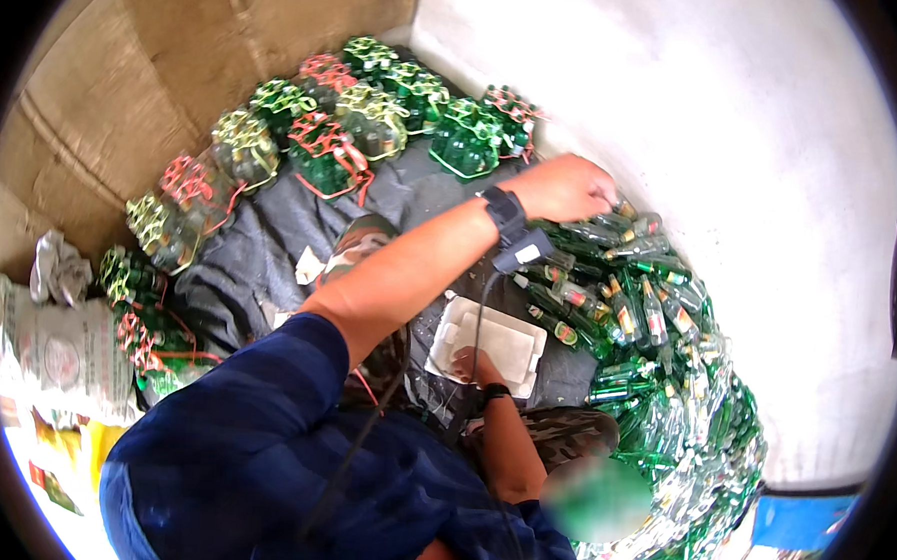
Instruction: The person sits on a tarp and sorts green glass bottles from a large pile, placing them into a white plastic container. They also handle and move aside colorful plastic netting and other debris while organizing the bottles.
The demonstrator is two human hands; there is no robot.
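My left hand (565, 189) reaches across to the upper edge of a heap of glass bottles (631, 310). Its fingers are curled beside a bottle neck; whether they grip it is hidden. A black wristband (504, 211) with a small cabled device (523, 253) is on that wrist. Lower down, my right hand (476, 365) lies over the near-left part of a white rectangular tray-like piece (506, 335), its fingers bent. I cannot tell whether it grips anything. Most of the heaped bottles are green, others clear, and many bear labels.
Bottle bundles tied with red (330, 151), yellow (248, 144) and green (466, 134) strips stand along a brown wall (166, 50). Dark sheeting (231, 270) covers the floor. A white wall (652, 86) rises behind the heap. White printed sacks (55, 345) stand left.
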